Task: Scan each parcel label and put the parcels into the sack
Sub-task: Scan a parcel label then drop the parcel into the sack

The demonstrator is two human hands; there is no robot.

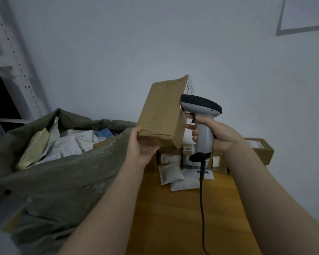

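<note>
One rack: a white perforated metal shelving frame (pixel 17 70) stands at 9 to 10 o'clock of the view, against a grey wall (pixel 118 43).
Sack: a large olive-green woven sack (pixel 66 173) gapes open at 8 o'clock, just beside the table's left edge; white, pale yellow and blue soft packets (pixel 68 146) lie heaped inside it.
Left hand: near the centre, the left hand (pixel 140 144) grips the lower corner of a brown taped cardboard box (pixel 162 111), thumb on the near face, fingers curled beneath.
Parcel: the box is held in the air, tilted, at 3 o'clock of the sack's mouth; a white printed label (pixel 190 87) shows edge-on at the box's 1 o'clock corner.
Scanner: a grey pistol-shaped barcode scanner with a black head (pixel 201 115) sits at 3 o'clock of the box; whether its nose touches the cardboard I cannot tell.
Right hand: the right hand (pixel 219 135) wraps round the scanner's handle, fingers curled.
Cable: a black cord (pixel 202 199) drops from the handle's base toward 6 o'clock.
Table: an orange-brown wooden table (pixel 173 218) fills 6 o'clock; at its far end stand labelled cardboard boxes (pixel 261 150), with small white padded pouches (pixel 170 174) lying before them.
</note>
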